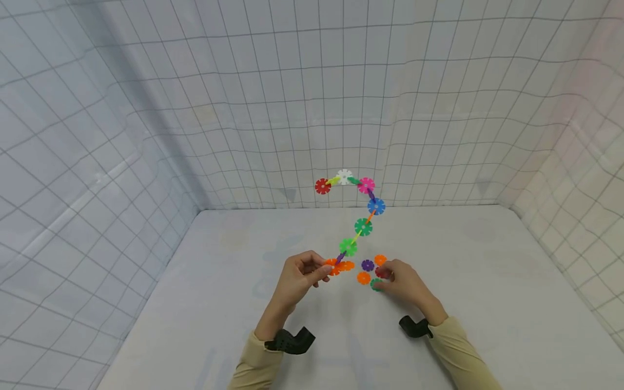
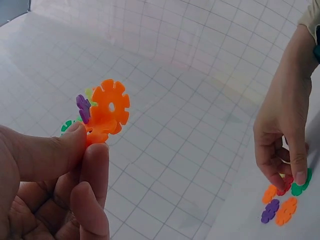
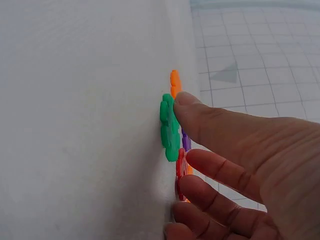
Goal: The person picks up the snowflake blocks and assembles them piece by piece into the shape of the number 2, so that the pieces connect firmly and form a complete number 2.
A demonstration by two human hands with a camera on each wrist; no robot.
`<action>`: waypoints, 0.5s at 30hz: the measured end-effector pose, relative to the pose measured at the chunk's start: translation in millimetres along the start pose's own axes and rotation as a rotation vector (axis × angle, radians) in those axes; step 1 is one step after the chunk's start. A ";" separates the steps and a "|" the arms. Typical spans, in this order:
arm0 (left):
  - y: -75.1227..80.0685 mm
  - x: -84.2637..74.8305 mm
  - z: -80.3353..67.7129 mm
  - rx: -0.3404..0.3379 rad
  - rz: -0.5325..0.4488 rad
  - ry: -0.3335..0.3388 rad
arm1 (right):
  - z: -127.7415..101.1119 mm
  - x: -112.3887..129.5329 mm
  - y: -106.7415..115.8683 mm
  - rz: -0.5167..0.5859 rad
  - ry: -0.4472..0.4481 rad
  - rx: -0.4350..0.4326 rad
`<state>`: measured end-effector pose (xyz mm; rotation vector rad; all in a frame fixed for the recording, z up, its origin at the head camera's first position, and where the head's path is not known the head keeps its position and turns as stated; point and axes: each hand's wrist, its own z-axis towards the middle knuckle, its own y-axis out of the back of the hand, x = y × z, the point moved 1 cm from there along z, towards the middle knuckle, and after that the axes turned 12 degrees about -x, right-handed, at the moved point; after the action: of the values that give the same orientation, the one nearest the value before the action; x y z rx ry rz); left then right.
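Observation:
My left hand pinches an orange interlocking flower disc between thumb and fingers. Slotted into it is another orange disc. From there a curved chain of discs runs up and away, through a green one, a blue one and a white one to a red end disc. My right hand reaches down over loose discs on the table. Its thumb is at a green disc and its fingers are by a red disc, thumb and fingers apart.
Beside the right hand lie a loose purple disc and two loose orange discs, a nearer one and a farther one. The white table is bounded by white grid-lined walls. Each wrist wears a black camera mount.

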<state>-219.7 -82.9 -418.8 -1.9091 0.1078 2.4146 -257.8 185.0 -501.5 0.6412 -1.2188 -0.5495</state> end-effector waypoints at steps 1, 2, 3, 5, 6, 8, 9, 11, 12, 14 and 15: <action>0.0 -0.1 0.0 -0.001 -0.002 -0.001 | -0.2 -0.7 -0.7 0.000 0.003 0.003; 0.0 -0.2 -0.1 0.000 -0.003 -0.002 | -0.4 -1.2 -1.2 0.004 0.001 0.004; 0.1 -0.2 -0.1 0.001 -0.006 -0.004 | -0.5 -1.7 -1.6 0.007 0.000 0.005; 0.3 0.9 0.2 0.006 -0.007 -0.006 | -0.6 -2.6 -2.1 0.011 0.000 0.006; 0.5 1.3 0.4 0.009 -0.007 -0.006 | -0.9 -3.0 -2.2 0.013 0.002 0.007; 0.8 1.8 0.6 0.014 -0.010 0.002 | -1.5 -3.6 -1.9 0.021 -0.001 0.007; 1.0 2.0 0.8 0.015 -0.011 0.007 | -1.8 -4.1 -1.6 0.025 -0.001 0.006; 1.2 1.2 0.7 0.018 -0.015 0.016 | -2.6 -4.7 -0.9 0.027 -0.014 -0.001; 1.3 0.4 0.4 0.018 -0.013 0.018 | -3.1 -5.1 -0.6 0.027 -0.017 -0.003; 0.9 -3.4 -0.5 0.020 -0.007 0.018 | -3.7 -5.8 -0.1 0.024 -0.031 -0.008; 0.4 -7.5 -1.8 0.021 -0.005 0.014 | -3.9 -6.3 -0.1 0.020 -0.040 -0.011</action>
<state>-216.3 -83.5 -411.9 -1.9158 0.1287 2.3875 -255.7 189.8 -506.6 0.6113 -1.2576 -0.5543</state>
